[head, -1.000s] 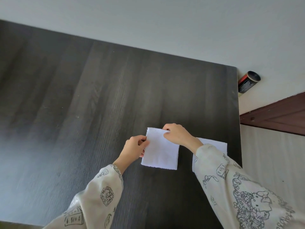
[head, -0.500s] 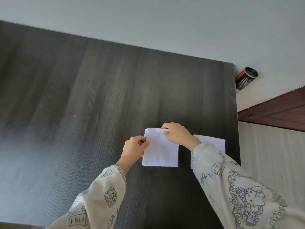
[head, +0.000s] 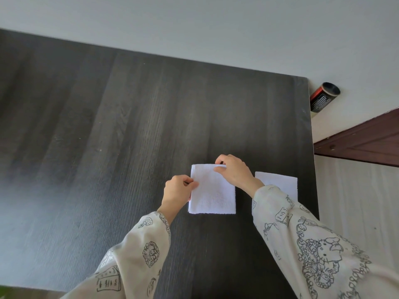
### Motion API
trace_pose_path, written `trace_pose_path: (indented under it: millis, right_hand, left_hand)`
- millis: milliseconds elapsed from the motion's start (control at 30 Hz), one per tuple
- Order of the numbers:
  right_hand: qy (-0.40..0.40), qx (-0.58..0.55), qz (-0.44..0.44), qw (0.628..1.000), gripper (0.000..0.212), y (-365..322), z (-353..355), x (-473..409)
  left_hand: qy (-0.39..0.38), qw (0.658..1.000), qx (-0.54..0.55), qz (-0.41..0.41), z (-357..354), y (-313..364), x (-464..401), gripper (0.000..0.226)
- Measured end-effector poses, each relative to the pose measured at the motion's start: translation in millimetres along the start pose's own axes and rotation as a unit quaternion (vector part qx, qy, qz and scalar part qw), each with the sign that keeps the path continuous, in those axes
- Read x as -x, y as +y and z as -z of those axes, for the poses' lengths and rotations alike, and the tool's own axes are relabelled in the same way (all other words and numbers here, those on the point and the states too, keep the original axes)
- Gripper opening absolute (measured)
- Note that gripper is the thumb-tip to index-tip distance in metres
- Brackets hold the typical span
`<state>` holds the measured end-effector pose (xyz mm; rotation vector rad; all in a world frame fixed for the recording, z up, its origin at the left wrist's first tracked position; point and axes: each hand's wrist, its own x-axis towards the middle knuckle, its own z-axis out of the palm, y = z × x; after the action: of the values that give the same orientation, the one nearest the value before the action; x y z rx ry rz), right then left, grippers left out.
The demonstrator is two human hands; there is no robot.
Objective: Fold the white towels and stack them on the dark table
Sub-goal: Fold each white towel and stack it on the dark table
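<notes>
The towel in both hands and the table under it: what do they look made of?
Towel: white terry-like cloth, matte, judging by its nubbly surface and fuzzy near edge. Table: dark wood-grain top, satin; streaky grain lines and soft light reflections show, though veneer, laminate or solid wood cannot be told apart.

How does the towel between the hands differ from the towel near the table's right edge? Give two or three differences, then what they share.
The centre towel is gripped by both hands: left hand at its left edge, right hand at its top. The right towel is untouched.
The centre towel shows almost whole; the right towel is partly hidden by the sleeve.
Both are white, folded into rectangles, and lie flat on the dark table.
</notes>
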<state>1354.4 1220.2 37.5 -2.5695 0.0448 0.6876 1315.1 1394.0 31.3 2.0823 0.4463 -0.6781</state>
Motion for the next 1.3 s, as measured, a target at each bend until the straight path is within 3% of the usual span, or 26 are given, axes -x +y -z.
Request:
trace_pose_path:
  millis: [133,233,333,467,867,1133,1300]
  right_hand:
    - [0.023,-0.066,-0.026,0.997,0.024,-1,1,1]
    - [0.065,-0.140,-0.063,0.986,0.041,-1,4,11]
    - [0.090,-0.222,-0.117,0.964,0.052,7,3,26]
    - [0.078,-0.310,-0.196,0.927,0.048,17,-9,44]
    - [0.081,-0.295,-0.236,0.923,0.038,24,-27,54]
    - [0.029,-0.288,-0.240,0.927,0.036,23,-26,69]
    - [0.048,-0.307,-0.219,0.925,0.031,30,-2,98]
  left_hand:
    - [0.004,1.000,0.004,0.004,1,0,-1,0.018]
    - [0.010,1.000,0.018,0.004,1,-1,-1,0.015]
    - [0.014,1.000,0.019,0.003,0,-1,0,0.014]
    - [0.015,1.000,0.017,-0.001,0,1,2,0.013]
    - [-0.001,1.000,0.006,-0.002,0,2,-1,0.014]
    - [-0.007,1.000,-0.013,-0.003,3,3,3,0.018]
    - [0.072,0.993,-0.073,-0.066,4,20,24,0.026]
